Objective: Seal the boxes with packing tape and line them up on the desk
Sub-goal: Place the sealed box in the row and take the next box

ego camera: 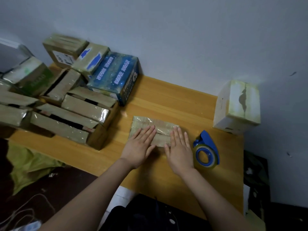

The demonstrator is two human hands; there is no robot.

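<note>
Near the front middle of the light wooden worktop (pixel 166 100) lies a small flat brown cardboard box (pixel 150 124), its top glossy with clear packing tape. Both hands press on it with fingers straight and flat, gripping nothing: the left hand (pixel 140 147) on its near left part, the right hand (pixel 179 150) over its near right corner. The box looks light and fairly stiff. Its taped skin is probably slick, so it would likely slide easily under flat palms. For lifting, the two short side edges seem a surer hold than the glossy top. Just beside the right hand stands a blue tape dispenser with a clear roll (pixel 206 150). A heap of taped brown boxes (pixel 66 110) crowds the left side, and a white carton (pixel 236 105) stands far right.
</note>
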